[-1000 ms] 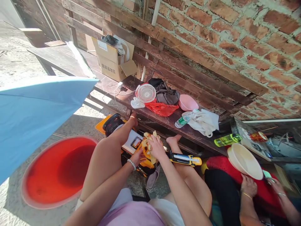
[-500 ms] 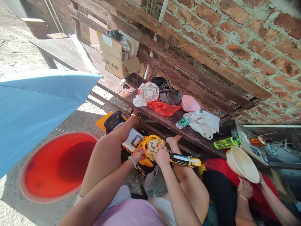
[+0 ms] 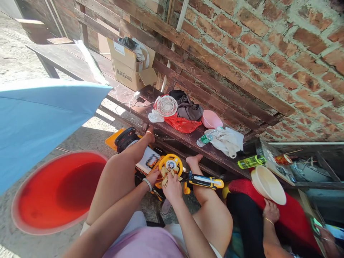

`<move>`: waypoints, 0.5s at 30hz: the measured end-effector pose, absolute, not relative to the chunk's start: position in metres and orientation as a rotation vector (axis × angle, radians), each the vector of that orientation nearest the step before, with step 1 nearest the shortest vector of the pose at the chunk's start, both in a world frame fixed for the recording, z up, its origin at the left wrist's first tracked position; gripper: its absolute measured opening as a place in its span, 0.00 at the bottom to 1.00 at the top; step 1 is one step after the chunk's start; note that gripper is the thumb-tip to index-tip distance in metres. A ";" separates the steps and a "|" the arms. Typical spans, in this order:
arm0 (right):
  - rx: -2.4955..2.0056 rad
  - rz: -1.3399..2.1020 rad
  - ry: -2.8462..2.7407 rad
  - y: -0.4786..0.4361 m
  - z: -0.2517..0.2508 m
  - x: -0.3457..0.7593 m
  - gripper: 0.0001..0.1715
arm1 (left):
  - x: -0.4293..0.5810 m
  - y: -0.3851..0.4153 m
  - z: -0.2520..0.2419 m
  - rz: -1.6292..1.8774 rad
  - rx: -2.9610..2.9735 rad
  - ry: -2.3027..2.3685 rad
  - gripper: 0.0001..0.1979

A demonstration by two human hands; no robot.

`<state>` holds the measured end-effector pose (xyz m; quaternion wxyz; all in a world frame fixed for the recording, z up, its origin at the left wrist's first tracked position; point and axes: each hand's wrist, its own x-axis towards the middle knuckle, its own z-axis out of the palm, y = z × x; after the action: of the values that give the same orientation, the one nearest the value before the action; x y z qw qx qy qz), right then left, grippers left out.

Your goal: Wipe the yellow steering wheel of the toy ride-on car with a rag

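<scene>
A yellow ride-on toy car with a white hood (image 3: 143, 157) stands between my legs. Its round yellow steering wheel (image 3: 162, 162) has a pale hub. My left hand (image 3: 153, 177), with a beaded bracelet at the wrist, is closed at the wheel's lower left edge; its fingertips are partly hidden. In my right hand (image 3: 173, 188) is a crumpled yellowish cloth (image 3: 167, 177), pressed against the near side of the wheel. A yellow and black bar with a white strip (image 3: 205, 180) sticks out to the right of the wheel.
To the left are a large red tub (image 3: 34, 200) and a blue umbrella edge (image 3: 48, 118). A wooden bench (image 3: 145, 111) bears a cardboard box (image 3: 125, 71), a fan (image 3: 166, 105), bags and a water bottle (image 3: 204, 139). At right, another person's hand (image 3: 271, 210) is by a cream basin (image 3: 268, 186).
My right hand has moved with the cloth from the wheel's hub to its near edge, uncovering the hub. The other person's far hand has left the basin. The view has shifted slightly.
</scene>
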<state>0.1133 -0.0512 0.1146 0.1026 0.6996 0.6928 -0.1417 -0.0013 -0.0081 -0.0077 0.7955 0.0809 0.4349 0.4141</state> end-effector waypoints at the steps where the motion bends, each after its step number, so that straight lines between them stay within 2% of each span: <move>1: 2.019 -0.422 2.091 -0.054 0.114 0.111 0.31 | -0.001 -0.008 -0.006 0.876 0.152 0.950 0.17; 4: 1.869 -0.416 2.281 -0.056 0.113 0.107 0.29 | -0.002 -0.009 0.003 0.842 0.075 0.954 0.17; 7: 1.689 -0.377 2.508 -0.041 0.113 0.107 0.26 | -0.003 -0.008 0.013 0.855 0.012 0.905 0.22; 11: 1.524 -0.406 2.642 -0.002 0.111 0.108 0.27 | -0.002 -0.005 0.024 0.903 -0.015 0.874 0.26; 15: 1.591 -0.434 2.619 0.031 0.107 0.109 0.31 | 0.000 -0.002 0.027 0.937 -0.008 0.862 0.25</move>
<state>0.1090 0.0307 0.1073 0.0233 0.5140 0.8459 -0.1402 -0.0002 -0.0016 0.0265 0.8041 -0.0037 0.4025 0.4375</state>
